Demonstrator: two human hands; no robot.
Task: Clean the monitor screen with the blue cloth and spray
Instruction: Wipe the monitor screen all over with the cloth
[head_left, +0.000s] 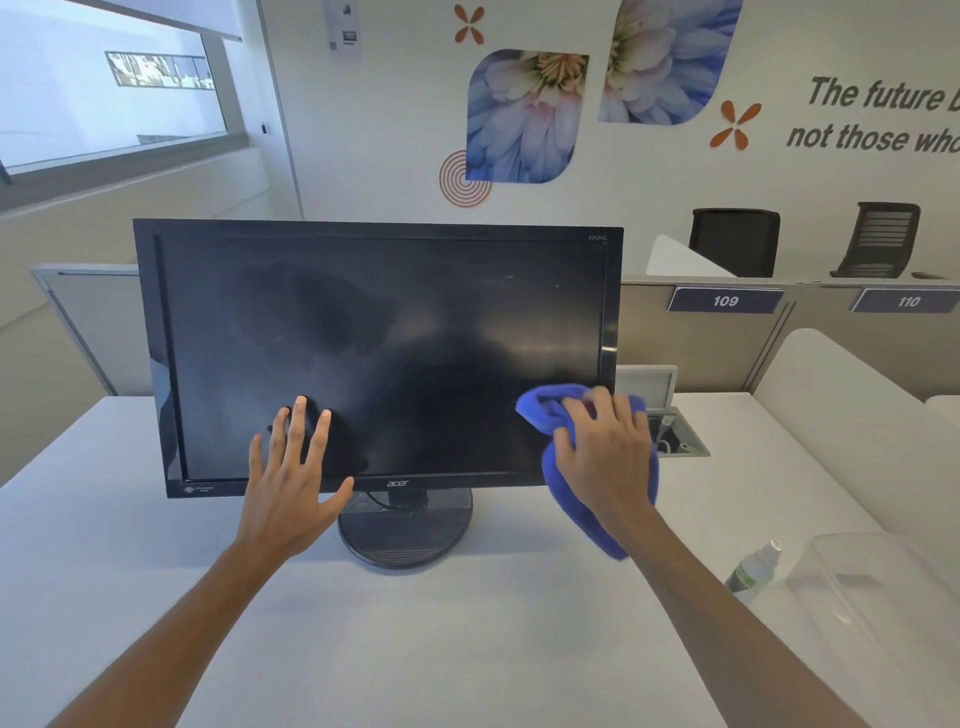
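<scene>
From the head view, the monitor stands mid-frame on the white desk. The right hand, fingers curled, presses the bunched blue cloth on the screen's lower right corner. The left hand lies flat and spread over the lower left bezel. The spray bottle lies at lower right. A hard push might tip the screen back; the bare fingers could leave fresh smudges.

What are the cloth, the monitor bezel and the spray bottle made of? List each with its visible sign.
Blue cloth: soft plush fabric, probably microfibre; it bunches and droops in folds.
Monitor bezel: black plastic, apparently glossy; its left edge mirrors the room.
Spray bottle: clear or translucent, likely plastic, with a green label; it is too blurred to be sure.
</scene>
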